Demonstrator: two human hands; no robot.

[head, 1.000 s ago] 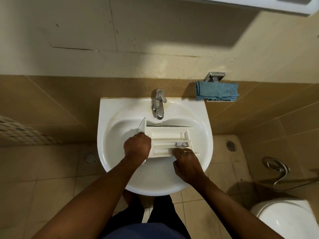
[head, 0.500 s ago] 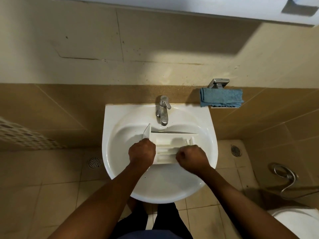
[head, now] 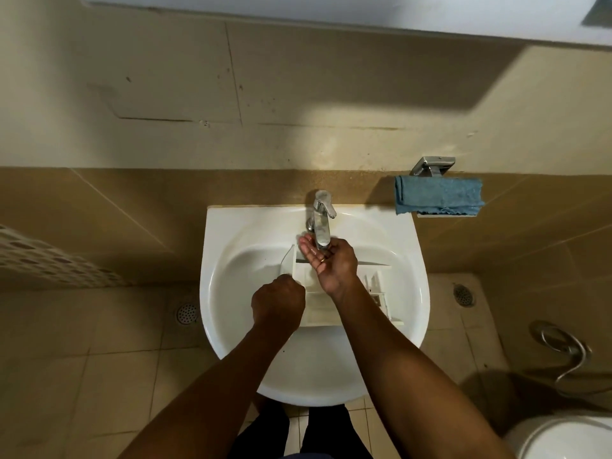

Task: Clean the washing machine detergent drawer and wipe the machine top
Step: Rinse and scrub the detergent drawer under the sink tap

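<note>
While the left hand [head: 278, 304] curls its fingers round the drawer [head: 374, 288] in the sink [head: 213, 260], the right hand [head: 331, 263], fingers open under the tap [head: 322, 220], should start the water softly so nothing splashes.

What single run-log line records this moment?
left hand: grips detergent drawer | right hand: palm up under tap | drawer: in sink

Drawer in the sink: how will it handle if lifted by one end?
Probably stiff: the drawer holds its boxy shape with only the left hand gripping one end. Likely light, given thin walls and open compartments. Possibly slippery, since it sits in the sink under the tap; running water cannot be made out.
</note>
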